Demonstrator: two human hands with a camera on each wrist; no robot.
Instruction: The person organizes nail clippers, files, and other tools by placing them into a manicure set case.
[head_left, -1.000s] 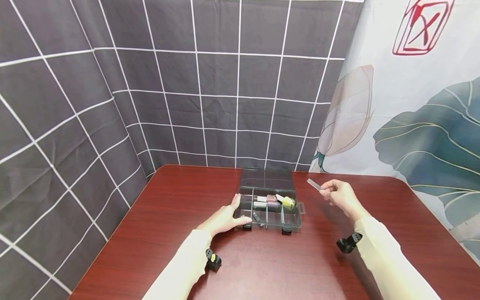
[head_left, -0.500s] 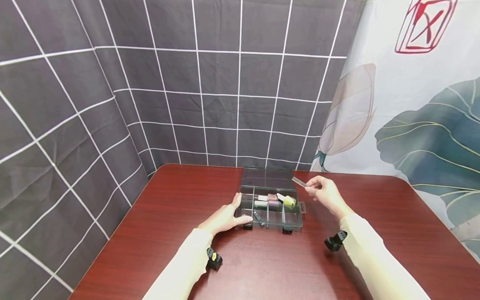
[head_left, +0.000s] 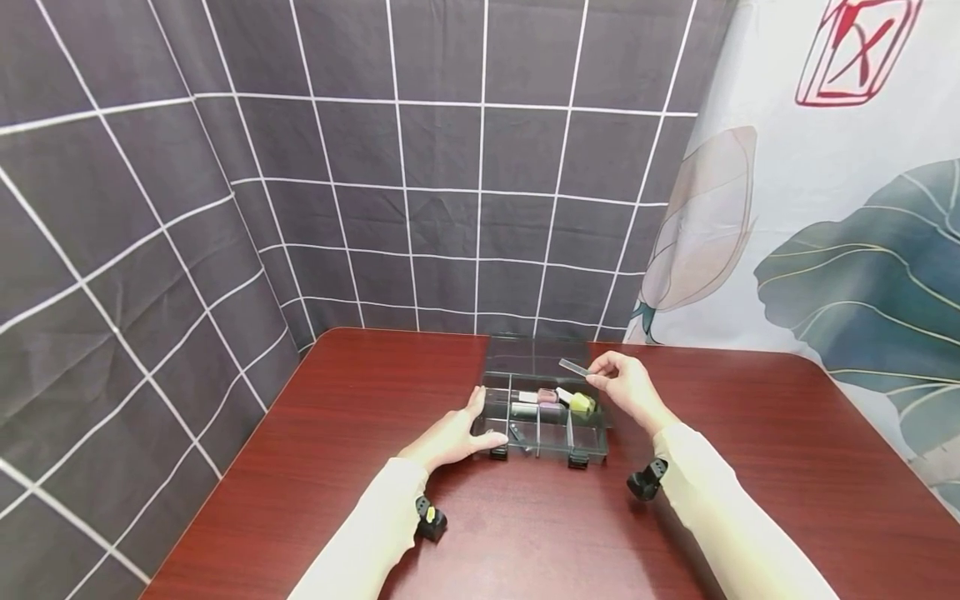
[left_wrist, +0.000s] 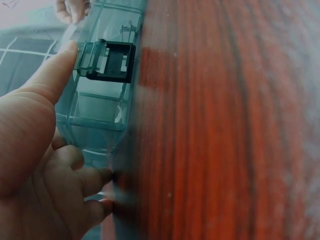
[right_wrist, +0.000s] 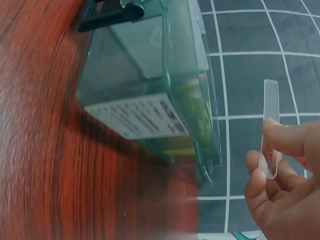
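Observation:
My right hand (head_left: pixel 628 387) pinches a clear, flat nail file (right_wrist: pixel 271 100) between thumb and fingers. The file (head_left: pixel 573 367) is in the air over the back right part of a transparent plastic storage box (head_left: pixel 551 454). My left hand (head_left: pixel 446 437) holds the box at its front left corner, thumb on the front rim by a black latch (left_wrist: pixel 112 62) and fingers along the left side. Divided compartments hold a pink nail polish bottle (head_left: pixel 547 396), a yellow-green bottle (head_left: pixel 581 403) and a small dark metal piece (head_left: pixel 516 433), too small to make out.
The box's see-through lid (head_left: pixel 525 354) lies open toward the back. A printed label (right_wrist: pixel 137 117) is on the box's right wall. Below is a reddish wooden table (head_left: pixel 360 375); a dark gridded cloth (head_left: pixel 420 217) hangs behind it.
My right hand has moved left with the nail file, from beside the box to above its back right part. My left hand has stayed on the box.

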